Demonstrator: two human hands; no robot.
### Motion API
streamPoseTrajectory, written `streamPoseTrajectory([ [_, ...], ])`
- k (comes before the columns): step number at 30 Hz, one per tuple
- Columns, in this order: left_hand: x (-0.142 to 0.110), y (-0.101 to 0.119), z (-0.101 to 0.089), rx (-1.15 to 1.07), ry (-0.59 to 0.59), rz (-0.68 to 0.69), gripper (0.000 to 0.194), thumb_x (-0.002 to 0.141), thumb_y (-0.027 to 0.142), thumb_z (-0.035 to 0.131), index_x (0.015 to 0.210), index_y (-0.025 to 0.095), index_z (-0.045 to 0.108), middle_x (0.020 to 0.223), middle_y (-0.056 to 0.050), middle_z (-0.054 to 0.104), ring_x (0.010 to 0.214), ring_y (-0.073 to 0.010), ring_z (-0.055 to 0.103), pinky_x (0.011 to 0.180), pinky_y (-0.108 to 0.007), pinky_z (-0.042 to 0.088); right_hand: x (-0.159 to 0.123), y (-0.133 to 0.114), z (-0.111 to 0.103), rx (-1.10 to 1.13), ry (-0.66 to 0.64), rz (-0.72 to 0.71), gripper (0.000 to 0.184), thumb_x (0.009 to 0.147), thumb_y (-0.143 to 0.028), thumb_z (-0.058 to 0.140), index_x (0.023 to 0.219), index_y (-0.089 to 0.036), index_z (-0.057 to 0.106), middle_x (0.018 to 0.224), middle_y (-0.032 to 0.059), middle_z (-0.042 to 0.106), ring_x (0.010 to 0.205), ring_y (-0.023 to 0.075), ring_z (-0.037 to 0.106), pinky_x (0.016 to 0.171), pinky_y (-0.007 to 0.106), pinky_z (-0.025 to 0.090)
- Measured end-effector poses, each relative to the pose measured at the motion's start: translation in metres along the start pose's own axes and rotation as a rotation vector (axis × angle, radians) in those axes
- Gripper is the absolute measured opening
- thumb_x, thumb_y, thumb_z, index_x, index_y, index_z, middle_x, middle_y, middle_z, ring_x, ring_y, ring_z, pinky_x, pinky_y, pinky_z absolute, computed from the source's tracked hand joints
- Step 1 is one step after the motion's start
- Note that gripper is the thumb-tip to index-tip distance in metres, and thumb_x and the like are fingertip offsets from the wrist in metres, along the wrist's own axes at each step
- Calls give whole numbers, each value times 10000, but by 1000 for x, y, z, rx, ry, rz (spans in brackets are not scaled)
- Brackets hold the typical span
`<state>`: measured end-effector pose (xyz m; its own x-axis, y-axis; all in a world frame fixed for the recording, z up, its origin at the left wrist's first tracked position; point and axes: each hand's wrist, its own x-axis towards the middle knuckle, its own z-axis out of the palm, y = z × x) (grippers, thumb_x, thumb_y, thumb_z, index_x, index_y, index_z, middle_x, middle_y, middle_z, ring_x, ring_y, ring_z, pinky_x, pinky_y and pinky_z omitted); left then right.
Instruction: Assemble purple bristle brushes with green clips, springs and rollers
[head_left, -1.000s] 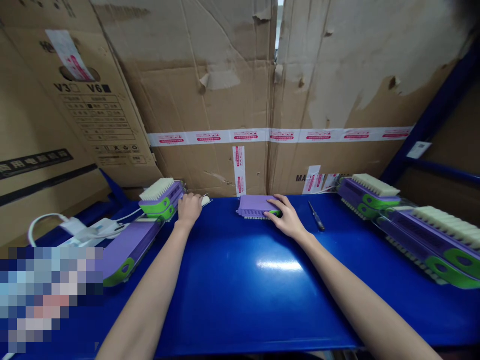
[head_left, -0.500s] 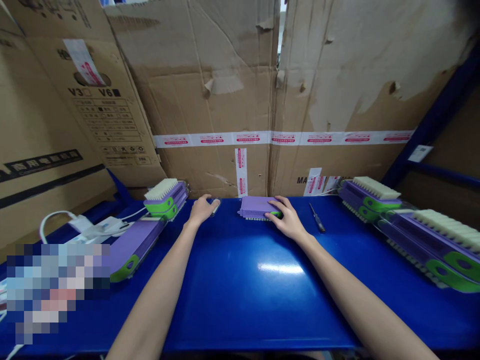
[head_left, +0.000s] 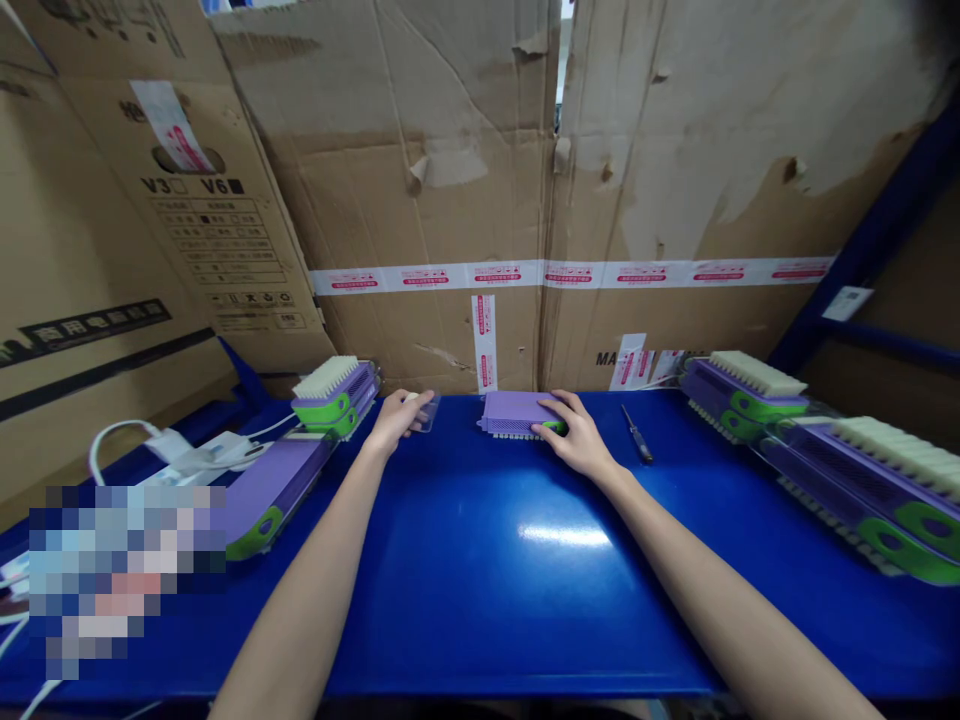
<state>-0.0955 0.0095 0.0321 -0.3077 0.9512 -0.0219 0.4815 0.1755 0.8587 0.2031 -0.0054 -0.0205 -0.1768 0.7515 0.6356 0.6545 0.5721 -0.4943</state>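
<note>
Head view: the left hand (head_left: 399,420) is seen curled around a small clear plastic piece (head_left: 424,412), pinched between thumb and fingers just above the blue table (head_left: 480,590) and a little to the left of the purple brush block (head_left: 517,412). The right hand (head_left: 579,440) is laid flat over the right end of that block, fingers spread and pressing it down, with a green part showing under the fingertips; nothing is clasped by it. The block lies bristle side down, close to the cardboard boxes (head_left: 450,200) at the back.

For the step in hand, judged to be the bringing of the clear piece to the block, the block is best kept pinned and square by the right hand, while the piece is held by its edges and kept level. A screwdriver (head_left: 636,432) lies just right of the right hand. Assembled purple and green brushes (head_left: 330,392) are stacked at the left and others (head_left: 750,385) at the right, well apart from both hands.
</note>
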Motion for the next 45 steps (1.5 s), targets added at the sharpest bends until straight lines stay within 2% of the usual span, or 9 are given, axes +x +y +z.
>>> streamPoseTrajectory([
  [3, -5, 0, 2, 565, 185, 110, 448, 715, 517, 563, 977, 154, 554, 880, -174, 671, 818, -307, 644, 646, -347, 451, 1, -1, -1, 9, 2, -1, 434, 779, -436, 590, 1150, -210, 590, 1282, 121, 453, 1200, 271, 471, 1042, 446, 367],
  [6, -10, 3, 7, 818, 200, 145, 439, 798, 476, 457, 1053, 126, 526, 954, -228, 651, 903, -362, 626, 706, -404, 450, 2, -2, -2, 17, -16, 8, 543, 760, -415, 609, 1263, -240, 502, 1352, 118, 399, 1250, 293, 414, 1048, 484, 343],
  [15, -16, 2, 17, 937, 329, 341, 431, 910, 377, 232, 1073, 95, 514, 880, -205, 652, 937, -336, 587, 696, -366, 439, 1, -2, -5, -185, -89, -147, 773, 700, -177, 613, 1401, -224, 291, 1277, 159, 355, 1212, 335, 382, 996, 514, 389],
  [20, -25, 12, 19, 800, 460, 431, 455, 924, 410, 198, 1087, 122, 511, 934, -180, 639, 1007, -303, 541, 733, -335, 419, 2, -6, -7, -260, -112, -148, 776, 650, -265, 719, 1339, -238, 365, 1227, 159, 395, 1158, 360, 428, 937, 542, 424],
  [24, -35, 23, 27, 598, 308, 364, 398, 917, 427, 233, 1066, 185, 513, 836, -114, 648, 816, -266, 611, 700, -331, 403, 1, -8, -6, -208, -126, -105, 785, 627, -397, 748, 1298, -236, 374, 1256, 162, 357, 1174, 361, 432, 945, 546, 420],
  [27, -35, 22, 38, 440, 177, 360, 291, 901, 367, 298, 980, 215, 534, 772, -66, 644, 770, -240, 619, 675, -306, 397, 0, -8, -5, -132, -139, -91, 677, 719, -454, 656, 1280, -212, 365, 1288, 164, 323, 1197, 335, 430, 983, 515, 404],
  [31, -28, 11, 56, 94, 15, 366, 211, 871, 343, 376, 965, 212, 513, 717, -18, 623, 663, -172, 598, 604, -260, 416, 1, -8, -6, -72, -132, -93, 453, 831, -379, 527, 1235, -219, 399, 1229, 129, 395, 1174, 284, 461, 1003, 464, 398],
  [35, -20, 2, 66, -252, -145, 296, 233, 828, 323, 476, 1010, 179, 456, 730, -14, 627, 614, -125, 579, 519, -209, 429, 3, -6, -6, -43, -122, -89, 420, 822, -339, 536, 1209, -228, 416, 1190, 111, 436, 1136, 267, 483, 992, 441, 406],
  [45, -13, -9, 67, -324, -229, 300, 362, 784, 402, 542, 1035, 141, 549, 748, -38, 637, 591, -118, 564, 506, -216, 433, 3, -6, -7, -84, -134, -103, 557, 748, -404, 617, 1237, -227, 416, 1217, 123, 450, 1175, 287, 437, 1001, 473, 377],
])
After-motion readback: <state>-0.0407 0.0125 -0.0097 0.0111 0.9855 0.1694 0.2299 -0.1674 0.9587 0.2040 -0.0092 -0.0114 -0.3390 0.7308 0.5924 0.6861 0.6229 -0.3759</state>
